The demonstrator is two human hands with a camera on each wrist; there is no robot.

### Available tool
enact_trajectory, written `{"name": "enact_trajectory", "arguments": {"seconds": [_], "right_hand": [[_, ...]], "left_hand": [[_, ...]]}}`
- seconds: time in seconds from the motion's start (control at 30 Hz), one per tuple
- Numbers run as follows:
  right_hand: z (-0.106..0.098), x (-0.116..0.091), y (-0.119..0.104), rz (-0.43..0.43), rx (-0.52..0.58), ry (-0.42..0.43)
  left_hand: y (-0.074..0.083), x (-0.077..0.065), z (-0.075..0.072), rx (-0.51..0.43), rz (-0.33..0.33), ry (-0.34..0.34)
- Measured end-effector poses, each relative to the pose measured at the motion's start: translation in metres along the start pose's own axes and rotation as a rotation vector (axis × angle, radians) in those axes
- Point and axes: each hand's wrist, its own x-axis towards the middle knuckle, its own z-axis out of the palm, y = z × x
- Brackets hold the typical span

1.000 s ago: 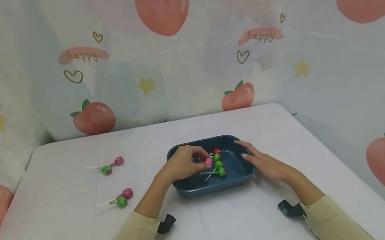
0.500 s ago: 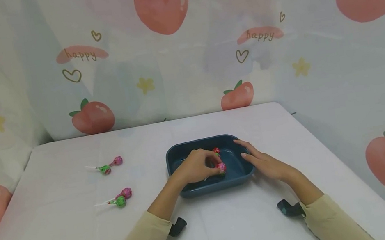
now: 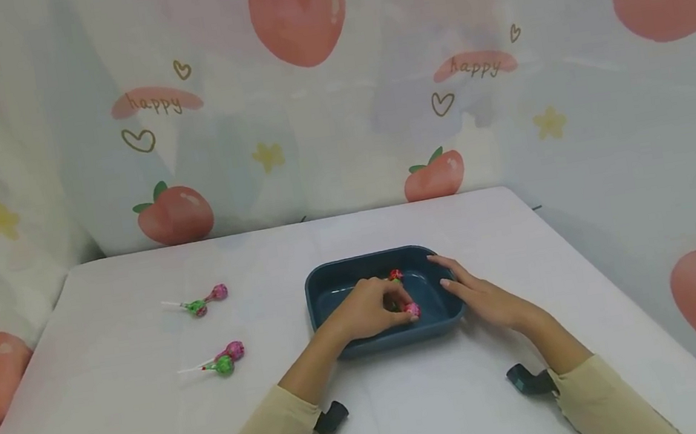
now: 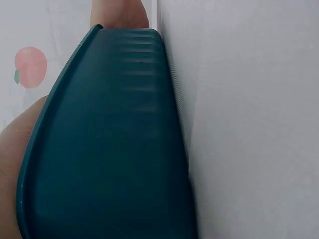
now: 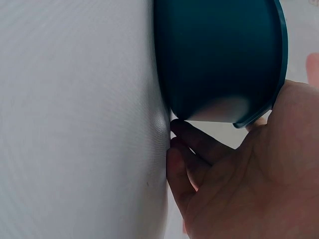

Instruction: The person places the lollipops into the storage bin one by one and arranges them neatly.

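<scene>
My left hand reaches into a dark teal tray and pinches a pink-wrapped lollipop near its head, low over the tray's floor. A red-wrapped lollipop lies in the tray behind my fingers, with a bit of green wrapper below it; my hand covers the others. At the tray's right end rests my right hand, its fingers extended along the rim. The right wrist view shows that hand against the tray's end wall. In the left wrist view the tray's outer side hides most of my left hand.
On the white tablecloth at the left lie two pairs of lollipops, a rear green one with a pink one, and a nearer green one with a pink one. A peach-patterned curtain stands behind.
My left hand has carried the pink lollipop rightward and toward the near side of the tray, covering the green lollipops there. My right hand stays at the tray's end.
</scene>
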Motion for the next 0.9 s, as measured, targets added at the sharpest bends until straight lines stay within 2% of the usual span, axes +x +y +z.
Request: {"name": "enact_trajectory", "arguments": {"seconds": [0.5, 0.73, 0.9], "right_hand": [[0.0026, 0.0016, 0.0040, -0.001, 0.012, 0.000], [0.0021, 0.0008, 0.0062, -0.006, 0.004, 0.013], [0.0004, 0.0005, 0.0056, -0.010, -0.002, 0.008]], "left_hand": [[-0.0046, -0.0008, -0.0002, 0.004, -0.005, 0.027], [-0.0035, 0.0000, 0.0007, 0.011, 0.024, 0.004], [-0.0025, 0.0002, 0.0011, 0.009, 0.017, 0.003]]}}
